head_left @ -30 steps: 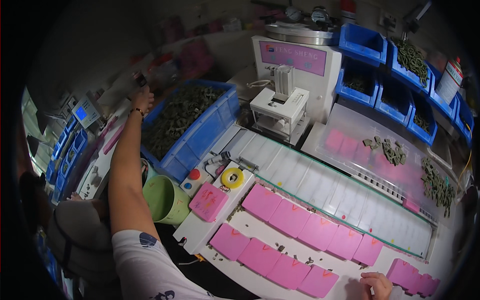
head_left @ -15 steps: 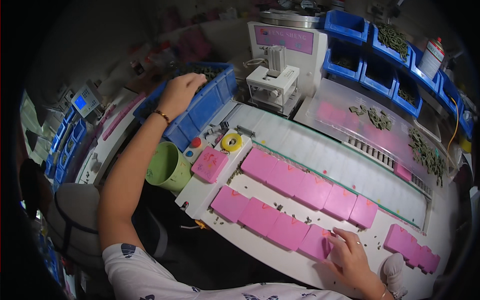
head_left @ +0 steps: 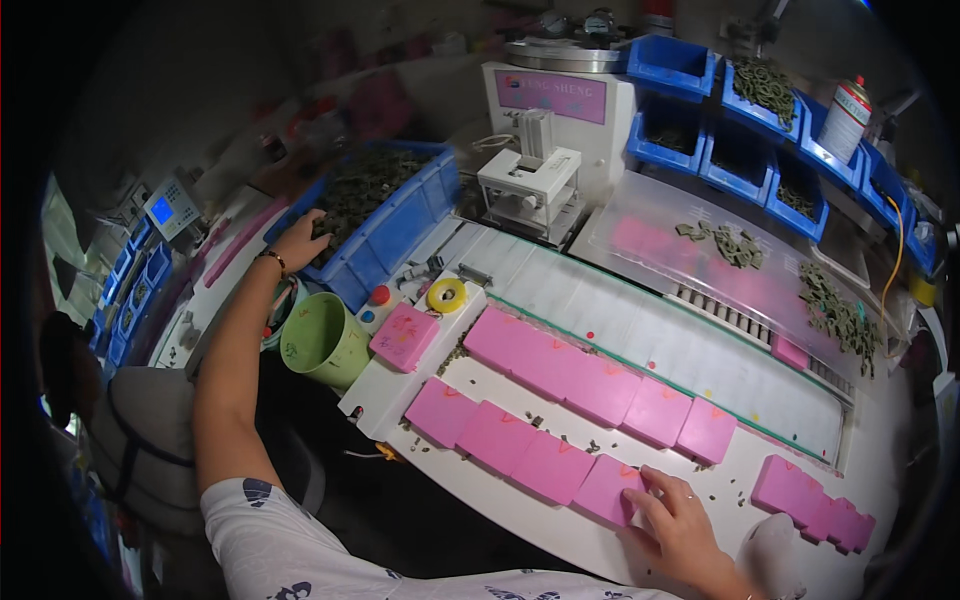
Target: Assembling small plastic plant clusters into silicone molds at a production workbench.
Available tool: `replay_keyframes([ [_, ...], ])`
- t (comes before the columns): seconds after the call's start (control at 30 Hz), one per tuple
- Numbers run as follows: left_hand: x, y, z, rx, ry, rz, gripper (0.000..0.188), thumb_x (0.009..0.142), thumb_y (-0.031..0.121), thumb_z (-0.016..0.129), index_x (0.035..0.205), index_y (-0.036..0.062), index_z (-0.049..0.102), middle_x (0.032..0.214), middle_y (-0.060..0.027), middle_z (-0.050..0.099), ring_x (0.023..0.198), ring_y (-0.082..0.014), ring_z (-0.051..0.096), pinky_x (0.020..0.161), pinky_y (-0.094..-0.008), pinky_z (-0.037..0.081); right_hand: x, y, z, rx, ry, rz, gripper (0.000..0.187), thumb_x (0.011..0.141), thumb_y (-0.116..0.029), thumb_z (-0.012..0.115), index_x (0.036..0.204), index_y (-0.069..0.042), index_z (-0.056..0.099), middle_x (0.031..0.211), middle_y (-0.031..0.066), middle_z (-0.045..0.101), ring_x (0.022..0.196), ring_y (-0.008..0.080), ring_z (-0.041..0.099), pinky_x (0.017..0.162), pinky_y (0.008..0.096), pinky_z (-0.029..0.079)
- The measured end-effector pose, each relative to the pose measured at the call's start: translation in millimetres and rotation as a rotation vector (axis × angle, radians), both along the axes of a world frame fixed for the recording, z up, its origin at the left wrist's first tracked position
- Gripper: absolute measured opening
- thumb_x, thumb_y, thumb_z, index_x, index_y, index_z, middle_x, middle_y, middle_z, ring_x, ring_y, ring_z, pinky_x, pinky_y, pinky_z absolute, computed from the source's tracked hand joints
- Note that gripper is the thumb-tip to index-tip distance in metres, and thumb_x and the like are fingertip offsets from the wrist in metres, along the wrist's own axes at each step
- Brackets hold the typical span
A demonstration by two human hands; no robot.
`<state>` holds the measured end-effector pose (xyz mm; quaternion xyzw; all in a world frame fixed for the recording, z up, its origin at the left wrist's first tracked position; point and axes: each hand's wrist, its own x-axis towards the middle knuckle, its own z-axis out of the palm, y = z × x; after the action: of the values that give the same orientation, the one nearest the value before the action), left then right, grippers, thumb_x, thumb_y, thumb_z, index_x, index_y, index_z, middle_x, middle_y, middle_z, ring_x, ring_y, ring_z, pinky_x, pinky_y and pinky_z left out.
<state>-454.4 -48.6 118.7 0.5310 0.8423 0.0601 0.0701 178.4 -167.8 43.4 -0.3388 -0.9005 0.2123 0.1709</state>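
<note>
The left hand [head_left: 300, 243] is near ten o'clock, at the near edge of the big blue bin [head_left: 390, 240]. Its fingers are a bit bent and spread apart. I cannot tell if it holds any of the little dark green pieces [head_left: 370, 200] in the bin.

The right hand [head_left: 678, 525] is near five o'clock, half open. Its thumb and pointer finger are at the right end of a pink block [head_left: 603, 490], last in its row on the white counter [head_left: 480, 382].
</note>
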Motion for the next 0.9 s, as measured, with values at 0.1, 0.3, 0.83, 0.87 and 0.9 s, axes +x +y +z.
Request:
replay_keyframes([
  [0.1, -17, 2, -11, 0.082, 0.051, -0.093, 0.039, 0.095, 0.022, 0.056, 0.131, 0.0099, 0.047, 0.133, -0.0183, 0.051, 0.123, -0.0360, 0.051, 0.102, -0.0446, 0.042, 4, 5, -8, 0.018, -0.011, 0.029, 0.053, 0.071, -0.012, 0.080, 0.120, -0.007, 0.061, 0.131, 0.0197, 0.051, 0.105, 0.0358, 0.056, 0.085, 0.0422, 0.049],
  [0.3, -69, 31, -21, 0.287, 0.149, 0.061, 0.029, 0.092, 0.017, 0.058, 0.119, 0.0085, 0.063, 0.122, -0.0173, 0.062, 0.113, -0.0354, 0.059, 0.097, -0.0438, 0.047, -4, 2, 10, -0.092, 0.069, -0.081, 0.039, 0.074, 0.002, 0.068, 0.112, -0.004, 0.062, 0.127, 0.0198, 0.057, 0.113, 0.0387, 0.056, 0.093, 0.0453, 0.048],
  [0.83, -87, 58, 14, 0.284, 0.347, 0.322, 0.036, 0.096, 0.035, 0.051, 0.098, 0.0047, 0.070, 0.101, -0.0154, 0.070, 0.097, -0.0344, 0.065, 0.083, -0.0443, 0.049, -5, 6, -4, -0.093, 0.097, -0.118, 0.046, 0.069, 0.002, 0.071, 0.114, -0.008, 0.062, 0.128, 0.0184, 0.057, 0.110, 0.0377, 0.056, 0.091, 0.0453, 0.047],
  [0.87, -74, 51, 21, 0.279, 0.353, 0.330, 0.036, 0.096, 0.035, 0.051, 0.098, 0.0047, 0.070, 0.101, -0.0154, 0.070, 0.097, -0.0344, 0.065, 0.083, -0.0443, 0.049, -6, 5, -5, -0.086, 0.098, -0.124, 0.046, 0.069, 0.002, 0.071, 0.113, -0.008, 0.063, 0.128, 0.0183, 0.057, 0.109, 0.0373, 0.056, 0.090, 0.0450, 0.047],
  [0.9, -55, 47, 25, 0.400, 0.305, 0.230, 0.035, 0.094, 0.038, 0.055, 0.099, 0.0061, 0.070, 0.100, -0.0139, 0.070, 0.097, -0.0339, 0.065, 0.083, -0.0433, 0.050, -6, 5, -6, -0.090, 0.101, -0.116, 0.046, 0.069, 0.002, 0.071, 0.113, -0.008, 0.063, 0.128, 0.0183, 0.057, 0.109, 0.0373, 0.056, 0.090, 0.0450, 0.047],
])
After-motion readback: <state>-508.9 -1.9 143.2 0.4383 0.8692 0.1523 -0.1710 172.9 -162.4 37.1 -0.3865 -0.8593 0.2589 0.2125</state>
